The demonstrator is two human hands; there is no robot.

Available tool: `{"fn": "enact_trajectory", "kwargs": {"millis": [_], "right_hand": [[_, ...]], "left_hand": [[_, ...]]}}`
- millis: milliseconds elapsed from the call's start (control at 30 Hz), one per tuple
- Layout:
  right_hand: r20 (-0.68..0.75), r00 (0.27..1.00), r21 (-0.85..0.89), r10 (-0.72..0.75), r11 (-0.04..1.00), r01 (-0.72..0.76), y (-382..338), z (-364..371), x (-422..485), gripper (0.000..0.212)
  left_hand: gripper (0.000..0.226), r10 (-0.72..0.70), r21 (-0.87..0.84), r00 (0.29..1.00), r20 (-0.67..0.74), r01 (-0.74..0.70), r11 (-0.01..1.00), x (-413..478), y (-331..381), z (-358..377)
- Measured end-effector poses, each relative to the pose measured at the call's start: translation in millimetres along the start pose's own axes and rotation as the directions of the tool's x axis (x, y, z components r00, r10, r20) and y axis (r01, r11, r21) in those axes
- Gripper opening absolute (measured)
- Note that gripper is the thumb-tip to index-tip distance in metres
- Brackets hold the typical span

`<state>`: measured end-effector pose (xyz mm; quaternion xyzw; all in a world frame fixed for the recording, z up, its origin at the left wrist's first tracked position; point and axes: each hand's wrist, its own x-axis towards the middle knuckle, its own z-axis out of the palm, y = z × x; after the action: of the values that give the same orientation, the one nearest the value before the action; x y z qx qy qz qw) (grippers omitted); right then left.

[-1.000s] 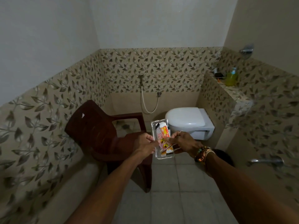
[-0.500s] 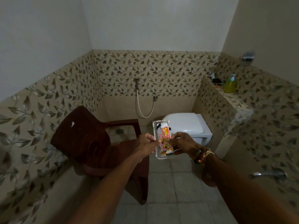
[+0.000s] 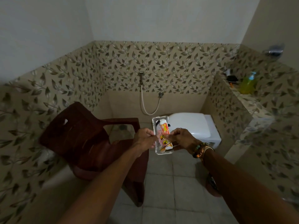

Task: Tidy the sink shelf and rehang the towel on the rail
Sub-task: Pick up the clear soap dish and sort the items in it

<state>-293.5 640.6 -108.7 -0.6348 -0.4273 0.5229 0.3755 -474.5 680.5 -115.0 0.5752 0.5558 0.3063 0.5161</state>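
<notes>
I hold a small clear rectangular tray out in front of me, over the floor between the chair and the toilet. My left hand grips its left edge. My right hand holds its right side and rests on an orange and white tube lying lengthwise inside the tray. A tiled ledge runs along the right wall at about chest height. On it stand a yellow-green pump bottle and a small dark object. No towel or rail shows in this view.
A dark red plastic chair stands at the left, close to my left arm. A white toilet with its lid down sits behind the tray. A hand-spray hose hangs on the back wall. A metal fitting sits high on the right wall.
The view has swung a little to the right and down, so chair and toilet sit lower in the frame. Both hands keep the same hold on the tray and tube.
</notes>
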Motion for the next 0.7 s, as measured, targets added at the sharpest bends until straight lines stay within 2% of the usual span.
{"fn": "enact_trajectory", "kwargs": {"millis": [167,333,500,700], "right_hand": [[0.017,1.0,0.026,0.023,0.999,-0.023,7,-15,33,0.018],[0.026,0.999,0.001,0.048,0.999,-0.048,14,-17,66,0.018],[0.009,0.996,-0.048,0.091,0.995,-0.091,5,-25,101,0.033],[-0.034,0.994,-0.055,0.102,0.993,-0.104,-22,-37,145,0.021]], "left_hand": [[0.031,-0.031,-0.003,0.999,-0.013,0.031,1.0,25,-3,14],[0.026,-0.061,0.007,0.998,0.006,0.061,0.998,59,-9,17],[0.026,-0.109,-0.004,0.986,0.129,0.111,0.994,104,-9,11],[0.027,-0.109,-0.027,0.979,0.174,0.116,0.993,159,10,6]]}}
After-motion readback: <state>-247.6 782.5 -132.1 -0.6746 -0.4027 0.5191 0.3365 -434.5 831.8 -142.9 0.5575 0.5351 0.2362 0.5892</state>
